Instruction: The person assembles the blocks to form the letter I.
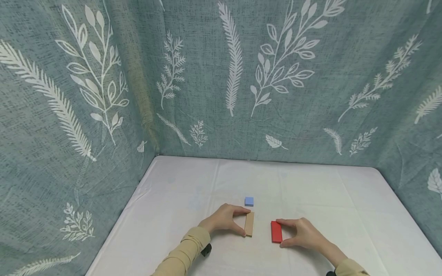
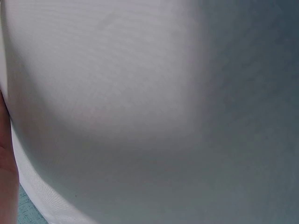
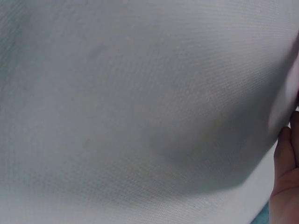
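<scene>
Near the middle of the table, my left hand [image 1: 226,219] pinches a tan rectangular block [image 1: 249,224] by its two ends, thumb at the near end and fingers at the far end. To its right, my right hand [image 1: 301,233] holds a red rectangular block [image 1: 276,232] the same way, with the thumb at the near end. A gap of white cloth separates the two blocks. Just beyond the tan block lies a small blue block [image 1: 249,201], touched by neither hand. The wrist views show mostly white cloth, with a bit of each hand at the edge.
A white cloth [image 1: 310,191] covers the table. Teal curtains [image 1: 207,76] with white leaf prints hang behind it and at both sides. A small black device [image 1: 206,250] sits at the left wrist.
</scene>
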{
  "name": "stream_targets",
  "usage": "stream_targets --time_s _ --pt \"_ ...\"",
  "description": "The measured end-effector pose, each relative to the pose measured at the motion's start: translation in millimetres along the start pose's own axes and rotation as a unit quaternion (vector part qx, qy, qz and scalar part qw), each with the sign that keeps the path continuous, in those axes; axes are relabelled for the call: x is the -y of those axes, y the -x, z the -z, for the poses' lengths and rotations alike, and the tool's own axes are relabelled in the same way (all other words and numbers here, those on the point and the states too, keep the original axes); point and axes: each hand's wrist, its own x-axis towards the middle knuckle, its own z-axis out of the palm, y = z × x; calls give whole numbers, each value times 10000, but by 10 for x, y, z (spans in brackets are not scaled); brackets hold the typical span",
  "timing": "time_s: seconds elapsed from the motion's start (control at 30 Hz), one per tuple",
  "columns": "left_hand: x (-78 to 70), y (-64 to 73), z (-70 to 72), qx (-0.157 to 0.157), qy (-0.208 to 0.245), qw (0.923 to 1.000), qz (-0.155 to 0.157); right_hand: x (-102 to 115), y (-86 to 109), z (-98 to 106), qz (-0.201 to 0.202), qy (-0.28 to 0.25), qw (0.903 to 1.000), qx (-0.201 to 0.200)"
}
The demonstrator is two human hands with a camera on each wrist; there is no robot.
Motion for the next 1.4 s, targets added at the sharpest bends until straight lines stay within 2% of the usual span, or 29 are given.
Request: stream_targets --time_s 0.6,0.8,1.03,1.17,1.4 --pt "-22 2 14 -43 -14 10000 -64 -20 15 -3 1 -164 9999 20" --pt "-20 1 7 -24 -20 10000 -20 -22 21 31 -62 -747 9970 -185" --pt "6 -1 14 -40 -9 10000 -23 62 -7 85 -120 -1877 9821 -72" --pt "11 -5 14 -74 -26 9999 -68 108 -11 48 -28 -2029 9792 -4" --pt "2 -11 6 -48 82 9999 -42 87 4 -39 -159 -1887 9818 -134"
